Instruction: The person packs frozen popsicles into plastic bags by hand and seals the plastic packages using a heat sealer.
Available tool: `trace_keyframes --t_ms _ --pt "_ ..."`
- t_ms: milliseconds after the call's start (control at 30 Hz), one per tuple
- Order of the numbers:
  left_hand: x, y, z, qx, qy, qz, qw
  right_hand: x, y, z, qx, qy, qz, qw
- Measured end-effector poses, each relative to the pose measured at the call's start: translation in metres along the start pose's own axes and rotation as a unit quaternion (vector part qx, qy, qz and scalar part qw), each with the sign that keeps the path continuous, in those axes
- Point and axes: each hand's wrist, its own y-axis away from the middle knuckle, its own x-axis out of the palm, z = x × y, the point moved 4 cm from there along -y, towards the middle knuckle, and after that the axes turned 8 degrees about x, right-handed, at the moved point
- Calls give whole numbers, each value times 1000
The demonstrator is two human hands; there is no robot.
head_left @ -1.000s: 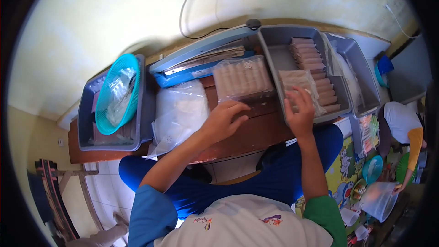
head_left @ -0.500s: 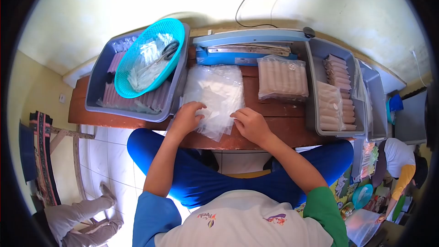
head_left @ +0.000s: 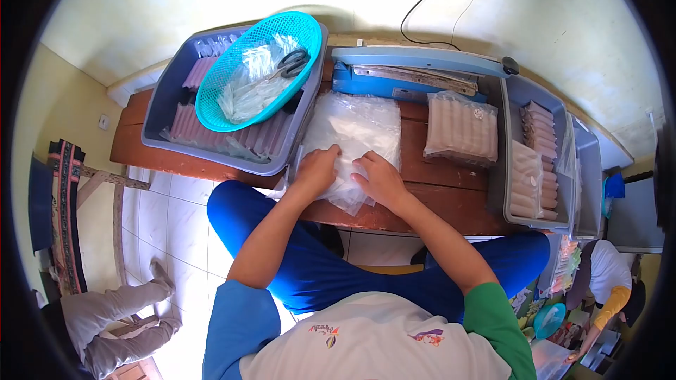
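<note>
Clear plastic bags [head_left: 362,112], a flat loose stack, lie on the red-brown wooden worktop [head_left: 451,204] straight in front of the seated person, near edge slightly ruffled and close to the worktop's front. Left hand [head_left: 318,171] on the stack's near left part, fingers bent, fingertips against the film. Right hand [head_left: 381,177] on the near right part, fingers loosely curled, thumb toward the left hand. The two hands are near each other, not touching; cannot tell whether either pinches a sheet of film.

Left of the stack, just beside it: grey-purple bin [head_left: 305,116] with rows of wrapped pinkish tubes [head_left: 184,125]. Turquoise basket [head_left: 215,98] sits tilted over the bin, with crumpled clear film and black-handled scissors [head_left: 293,63] in it.

Behind the stack: long blue device [head_left: 373,84] with a pale blue arm ending in a dark knob. Right of the stack, a little apart: bagged block of pale tubes [head_left: 461,127], lying flat. Farther right, grey bin [head_left: 541,224] with more tubes, some bagged, some in a row; second grey bin [head_left: 588,176] beyond.

Lower right: another person, yellow sleeve [head_left: 611,306], bending over containers
</note>
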Motion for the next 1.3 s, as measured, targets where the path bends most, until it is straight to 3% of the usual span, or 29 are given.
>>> trace_keyframes --t_ms 167,233,367,433,500,600,700,767,833,967,1067,1133,1267,1300 --pt "-21 -6 -23 88 126 -87 984 -6 2 -1 10 -75 -54 996" --pt "-28 -5 -30 101 157 -118 975 -16 1 -1 89 -139 -42 985" --pt "-44 1 -44 198 169 -206 943 -23 -5 -15 46 -195 -72 977" --pt "-52 3 -47 228 185 -235 927 -33 -4 -15 103 -359 -46 927" --pt "-63 8 -46 276 198 -308 889 -39 -3 -23 59 -396 -32 916" --pt "-56 7 -31 229 297 -268 887 -51 9 -39 5 -435 9 900" --pt "-48 4 -29 166 277 -185 928 -53 21 -58 -24 -432 36 901" --pt "-35 0 -32 171 229 -145 947 -53 28 -73 -41 -422 32 905" --pt "-17 -2 -34 202 127 -87 967 -57 37 -79 -24 -261 -7 965" --pt "2 -5 -33 234 97 -59 966 -61 48 -77 -55 -195 -55 978" --pt "4 -5 -35 234 63 -73 967 -59 57 -79 -40 -187 -108 976" --pt "6 -6 -31 210 50 -108 970 -57 62 -85 -4 -216 -216 952" --pt "16 -7 -22 184 39 -98 977 -50 73 -94 30 -198 -278 940" --pt "18 -6 -21 182 42 -94 978 -48 73 -91 138 -293 -243 915"
